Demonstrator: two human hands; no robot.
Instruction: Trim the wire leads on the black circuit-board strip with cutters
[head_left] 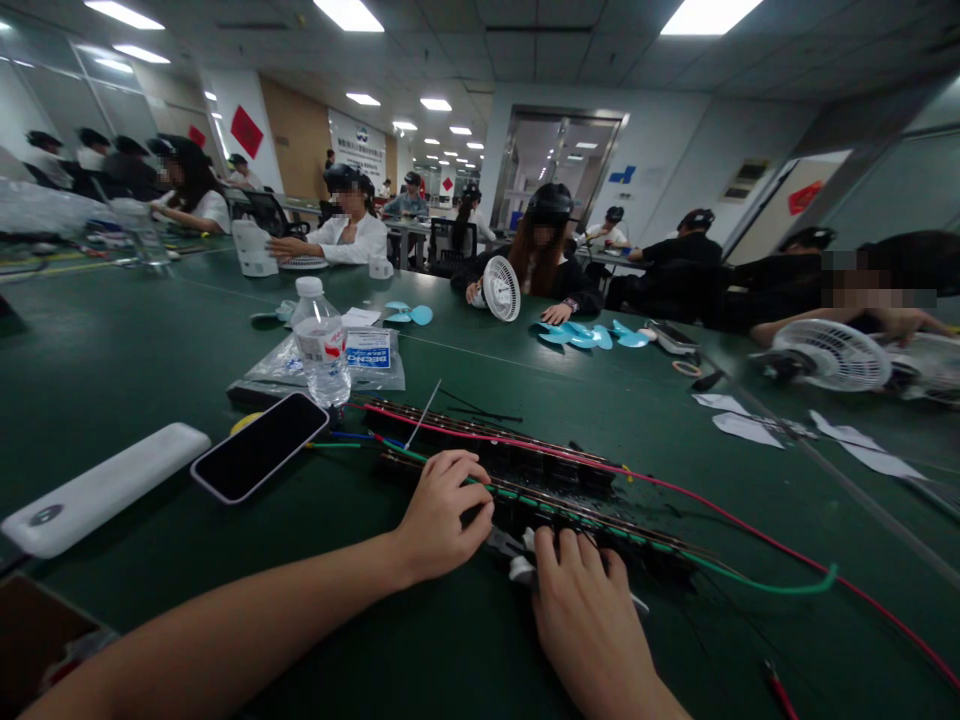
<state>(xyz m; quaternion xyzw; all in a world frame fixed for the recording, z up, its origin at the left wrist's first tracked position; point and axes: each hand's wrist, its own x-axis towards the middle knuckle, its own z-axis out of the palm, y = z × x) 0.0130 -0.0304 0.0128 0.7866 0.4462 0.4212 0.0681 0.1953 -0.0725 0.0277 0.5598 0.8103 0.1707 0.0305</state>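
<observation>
In front of me lie two long dark strips (555,465) with metal rails, side by side. A green wire (780,588) runs along the nearer one and a red wire (690,490) along the farther one. My left hand (446,515) is at the nearer strip, thumb and fingers closed together beside the green wire; what is between the fingertips is too small to tell. My right hand (589,590) is closed over a pair of pliers (504,543), whose metal jaws point left towards my left hand. My palm and fingers hide most of the handles.
A phone (261,447), a white elongated case (105,490) and a water bottle (321,345) stand or lie at left. Thin black strips (484,412) lie behind the rails. Across the table are blue fan blades (581,335), white fan guards (832,355) and several people at work.
</observation>
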